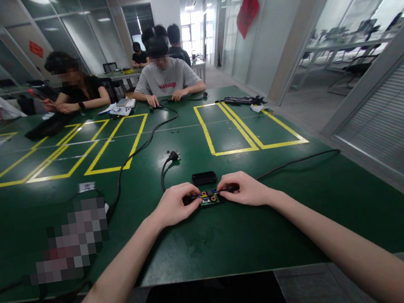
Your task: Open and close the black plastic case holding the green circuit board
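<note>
A small green circuit board [210,200] with copper-coloured coils and short blue and yellow wires sits between my hands, low over the green table. My left hand [176,204] is closed around the black end of the plug cord [162,174] at the board's left side. That cord curves back to a black power plug [174,156] lying on the table. On the other side, my right hand [245,189] pinches the black end of a second cable [298,159], which runs off to the right. Just behind the board lies a black plastic housing part [203,178], open side up.
A blurred power strip-like object [74,239] lies at the left, with a long black cable [141,148] crossing the table [217,250]. Yellow tape [232,152] marks rectangles farther back. Co-workers sit along the far side; a black tripod-like object [242,100] lies back right.
</note>
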The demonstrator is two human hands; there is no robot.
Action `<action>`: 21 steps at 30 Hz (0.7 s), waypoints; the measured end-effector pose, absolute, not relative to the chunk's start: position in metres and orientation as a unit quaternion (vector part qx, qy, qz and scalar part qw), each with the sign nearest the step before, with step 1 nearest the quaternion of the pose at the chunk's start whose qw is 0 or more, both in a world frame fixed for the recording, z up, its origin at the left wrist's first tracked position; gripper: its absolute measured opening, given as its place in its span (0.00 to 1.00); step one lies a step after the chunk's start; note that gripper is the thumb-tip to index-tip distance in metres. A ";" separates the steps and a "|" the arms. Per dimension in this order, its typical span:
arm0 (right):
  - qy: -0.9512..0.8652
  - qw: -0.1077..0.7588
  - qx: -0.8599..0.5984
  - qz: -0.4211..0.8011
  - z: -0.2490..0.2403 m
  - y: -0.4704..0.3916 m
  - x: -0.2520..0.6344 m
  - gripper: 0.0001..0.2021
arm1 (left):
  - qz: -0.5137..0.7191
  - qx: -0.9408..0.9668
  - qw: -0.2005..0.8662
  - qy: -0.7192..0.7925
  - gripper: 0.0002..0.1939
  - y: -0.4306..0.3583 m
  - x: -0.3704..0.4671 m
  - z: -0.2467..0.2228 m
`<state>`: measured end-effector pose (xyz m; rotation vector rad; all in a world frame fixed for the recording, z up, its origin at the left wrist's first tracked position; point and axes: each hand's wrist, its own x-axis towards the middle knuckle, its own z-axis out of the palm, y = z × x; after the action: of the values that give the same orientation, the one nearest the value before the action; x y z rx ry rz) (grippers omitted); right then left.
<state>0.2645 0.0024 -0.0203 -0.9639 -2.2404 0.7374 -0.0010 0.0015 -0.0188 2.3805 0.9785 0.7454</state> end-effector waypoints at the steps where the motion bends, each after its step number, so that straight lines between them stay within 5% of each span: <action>1: -0.840 0.296 -0.361 0.278 -0.020 0.002 0.265 0.05 | 0.270 0.864 0.227 0.358 0.05 0.001 -0.001 -0.019; 10: -0.833 0.302 -0.379 0.268 -0.015 0.003 0.269 0.06 | 0.325 0.844 0.236 0.355 0.07 -0.001 0.005 -0.021; 21: -0.827 0.295 -0.375 0.296 -0.018 0.003 0.268 0.06 | 0.239 0.872 0.229 0.361 0.10 0.007 -0.006 -0.014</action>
<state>0.2676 0.0034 -0.0181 -0.9976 -2.2013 0.7882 -0.0062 0.0070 -0.0143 2.4003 0.9933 0.6574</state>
